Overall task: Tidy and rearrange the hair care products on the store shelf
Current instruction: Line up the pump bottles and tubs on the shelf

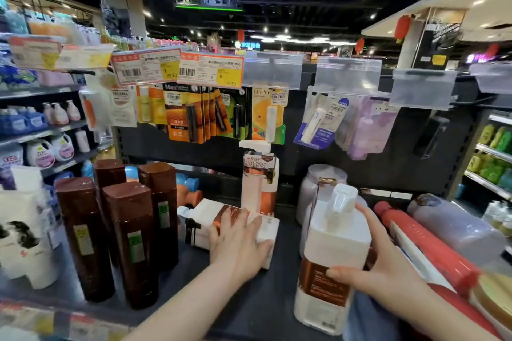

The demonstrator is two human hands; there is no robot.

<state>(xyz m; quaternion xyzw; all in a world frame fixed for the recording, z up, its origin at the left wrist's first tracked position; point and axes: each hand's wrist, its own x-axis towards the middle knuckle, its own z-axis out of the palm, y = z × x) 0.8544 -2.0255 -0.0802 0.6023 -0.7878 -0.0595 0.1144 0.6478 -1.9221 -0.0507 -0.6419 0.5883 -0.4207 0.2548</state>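
As seen on head cam: L hand (239,241) flat, fingers straight, on toppled white bottle (205,219) near centre; R hand (388,266) wrapped round upright pump bottle (329,257) at 4 o'clock. Risk: knocking over tall pump bottle (259,180), just behind at 12 o'clock, when righting toppled one.

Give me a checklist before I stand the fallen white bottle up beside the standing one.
1. Right hand grip on held pump bottle: thumb and fingers wrapped round it, ok.
2. Left hand on lying bottle: rests flat on top, no grip yet, not ok.
3. Bare shelf between the hands for setting down: ok.
4. Standing bottle upright behind the lying one: ok.
5. Gap between lying bottle's pump end and brown bottles: cannot tell.
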